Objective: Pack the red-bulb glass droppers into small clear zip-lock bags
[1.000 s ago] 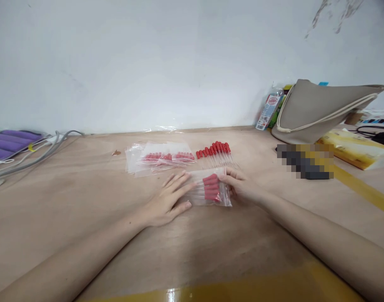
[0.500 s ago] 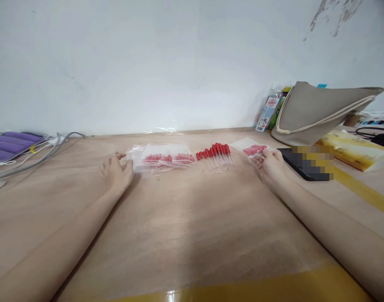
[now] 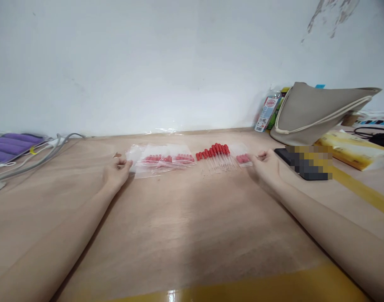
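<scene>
My left hand (image 3: 116,172) pinches the left edge of the clear plastic bags (image 3: 162,159) that lie in an overlapping row and hold red-capped droppers. My right hand (image 3: 266,164) has its fingers curled on a filled bag of red droppers (image 3: 243,157), which lies on the table just right of the loose droppers. The loose red-capped droppers (image 3: 215,155) lie side by side in a row between the two hands.
The work goes on at a wooden table (image 3: 185,226) against a white wall. A beige bag (image 3: 311,111) and a dark phone (image 3: 286,156) sit at the right, with yellow packs (image 3: 352,153) beyond. Purple items (image 3: 12,144) and grey cables (image 3: 43,153) lie far left. Yellow tape (image 3: 242,287) edges the front.
The filled bag left the table centre in my right hand, swung to the right, and now rests beside the loose droppers. My left hand moved left onto the edge of the bag pile.
</scene>
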Available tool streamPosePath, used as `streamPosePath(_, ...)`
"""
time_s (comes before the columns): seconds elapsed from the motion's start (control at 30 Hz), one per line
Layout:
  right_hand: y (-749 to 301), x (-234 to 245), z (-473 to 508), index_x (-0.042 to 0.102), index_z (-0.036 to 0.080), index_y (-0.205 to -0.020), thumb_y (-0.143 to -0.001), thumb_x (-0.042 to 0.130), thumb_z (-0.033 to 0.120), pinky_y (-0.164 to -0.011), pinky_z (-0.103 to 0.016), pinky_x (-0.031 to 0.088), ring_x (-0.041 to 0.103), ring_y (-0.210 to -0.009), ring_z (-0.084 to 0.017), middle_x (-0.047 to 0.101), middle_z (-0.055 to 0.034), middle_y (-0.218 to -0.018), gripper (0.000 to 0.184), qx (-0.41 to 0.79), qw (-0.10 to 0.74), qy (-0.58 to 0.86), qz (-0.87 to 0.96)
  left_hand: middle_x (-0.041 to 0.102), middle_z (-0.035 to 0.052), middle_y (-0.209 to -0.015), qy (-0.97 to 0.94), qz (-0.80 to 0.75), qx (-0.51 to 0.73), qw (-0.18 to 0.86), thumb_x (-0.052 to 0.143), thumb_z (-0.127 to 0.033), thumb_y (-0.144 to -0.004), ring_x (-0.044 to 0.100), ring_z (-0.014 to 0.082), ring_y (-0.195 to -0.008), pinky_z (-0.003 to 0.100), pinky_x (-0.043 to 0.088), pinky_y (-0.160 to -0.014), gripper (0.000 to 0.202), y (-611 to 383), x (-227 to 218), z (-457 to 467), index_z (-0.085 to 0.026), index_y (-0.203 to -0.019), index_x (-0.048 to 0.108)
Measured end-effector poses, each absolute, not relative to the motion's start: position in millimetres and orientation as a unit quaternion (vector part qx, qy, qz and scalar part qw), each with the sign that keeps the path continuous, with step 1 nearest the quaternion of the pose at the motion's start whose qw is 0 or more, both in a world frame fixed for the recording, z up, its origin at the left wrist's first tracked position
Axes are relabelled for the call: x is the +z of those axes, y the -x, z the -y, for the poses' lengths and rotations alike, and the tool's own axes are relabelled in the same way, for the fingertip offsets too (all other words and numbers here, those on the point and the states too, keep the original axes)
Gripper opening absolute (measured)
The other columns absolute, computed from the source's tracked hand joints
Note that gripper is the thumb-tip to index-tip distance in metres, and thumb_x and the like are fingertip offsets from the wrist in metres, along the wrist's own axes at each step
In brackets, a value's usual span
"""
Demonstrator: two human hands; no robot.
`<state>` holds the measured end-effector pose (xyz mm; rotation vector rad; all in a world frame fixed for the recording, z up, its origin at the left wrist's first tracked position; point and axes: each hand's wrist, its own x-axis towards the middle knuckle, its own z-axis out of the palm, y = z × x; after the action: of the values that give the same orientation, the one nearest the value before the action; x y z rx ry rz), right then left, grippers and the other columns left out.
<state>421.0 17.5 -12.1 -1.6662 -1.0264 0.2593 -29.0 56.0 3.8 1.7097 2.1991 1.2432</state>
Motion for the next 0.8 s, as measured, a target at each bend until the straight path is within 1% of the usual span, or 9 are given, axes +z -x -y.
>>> streamPosePath(0.07,-413.3,-9.3,-14.9,0.05,0.022,-0.079,-0.071,0.06,0.039,-0.052,-0.025,0.039,0.049,-0.056,-0.014,0.051,0.0014,-0.061,0.021,0.124,0.516,0.676,0.511,0.054,0.0008,-0.076,-0.574,-0.696,0.432,0.008,0.055,-0.029,-0.081,0.054,0.0175,-0.075,0.029,0.044,-0.07,0.014,26.3,10.3,-51.3,-0.016,-0.077,0.054)
streamPosePath(0.13,-405.1,-5.1,-15.0,0.056,0.02,-0.079,-0.073,0.057,0.038,-0.055,-0.026,0.038,0.049,-0.057,-0.014,0.052,0.0011,-0.06,0.018,0.11,0.465,0.658,0.582,0.056,0.0011,-0.087,-0.591,-0.671,0.448,-0.024,0.05,-0.028,-0.085,0.055,0.017,-0.084,0.028,0.045,-0.076,0.012,22.7,21.8,-44.4,-0.016,-0.087,0.053)
streamPosePath(0.23,-393.1,2.1,-21.4,0.065,0.019,-0.077,-0.073,0.055,0.032,-0.062,-0.028,0.04,0.055,-0.067,-0.017,0.06,-0.0031,-0.07,0.018,0.051,0.367,0.652,0.662,0.056,0.0019,-0.102,-0.618,-0.631,0.466,-0.063,0.049,-0.027,-0.088,0.054,0.0178,-0.098,0.031,0.042,-0.088,0.013,11.4,44.3,-31.7,-0.016,-0.095,0.051)
streamPosePath(0.3,-384.5,6.8,-29.2,0.068,0.018,-0.08,-0.074,0.052,0.029,-0.067,-0.029,0.041,0.058,-0.076,-0.019,0.064,-0.0063,-0.08,0.019,0.019,0.314,0.663,0.679,0.059,0.0025,-0.102,-0.657,-0.564,0.5,-0.041,0.052,-0.027,-0.088,0.058,0.0169,-0.094,0.031,0.045,-0.086,0.013,-4.0,56.9,-21.2,-0.016,-0.095,0.05)
streamPosePath(0.43,-367.6,14.7,-46.5,0.069,0.015,-0.081,-0.075,0.049,0.025,-0.07,-0.031,0.043,0.061,-0.085,-0.024,0.067,-0.0125,-0.088,0.022,0.013,0.247,0.721,0.647,0.063,0.0031,-0.091,-0.658,-0.39,0.615,0.193,0.055,-0.043,-0.086,0.066,0.0164,-0.08,0.031,0.055,-0.073,0.028,-49.3,58.6,4.8,-0.019,-0.097,0.045)
streamPosePath(0.53,-358.9,19.4,-54.8,0.069,0.012,-0.078,-0.074,0.048,0.021,-0.067,-0.032,0.045,0.064,-0.083,-0.027,0.068,-0.0167,-0.085,0.023,0.039,0.202,0.748,0.631,0.065,0.0011,-0.082,-0.644,-0.393,0.534,0.381,0.061,-0.047,-0.08,0.067,0.0156,-0.07,0.032,0.057,-0.068,0.036,-74.6,37.0,19.0,-0.022,-0.1,0.045)
streamPosePath(0.63,-353.3,22.5,-57.6,0.069,0.009,-0.086,-0.074,0.049,0.019,-0.067,-0.034,0.046,0.064,-0.085,-0.03,0.067,-0.0216,-0.088,0.026,0.054,0.188,0.757,0.624,0.064,0.0019,-0.081,-0.662,-0.412,0.426,0.46,0.06,-0.045,-0.08,0.067,0.0164,-0.068,0.035,0.057,-0.068,0.035,-81.6,10.7,22.0,-0.021,-0.101,0.047)
streamPosePath(0.7,-350.3,23.3,-58.3,0.069,0.007,-0.091,-0.073,0.05,0.017,-0.068,-0.036,0.046,0.064,-0.088,-0.033,0.066,-0.0243,-0.093,0.028,0.057,0.189,0.761,0.618,0.064,0.0047,-0.088,-0.713,-0.424,0.385,0.404,0.059,-0.042,-0.081,0.066,0.0185,-0.078,0.038,0.056,-0.074,0.03,-80.1,0.9,21.2,-0.019,-0.099,0.052)
streamPosePath(0.8,-347.9,24.6,-60.8,0.068,0.007,-0.093,-0.073,0.051,0.016,-0.069,-0.035,0.046,0.063,-0.09,-0.033,0.066,-0.0243,-0.096,0.028,0.065,0.192,0.766,0.61,0.06,0.0089,-0.106,-0.802,-0.432,0.359,0.206,0.053,-0.036,-0.086,0.057,0.0235,-0.103,0.044,0.049,-0.089,0.022,-77.3,3.0,25.3,-0.019,-0.099,0.058)
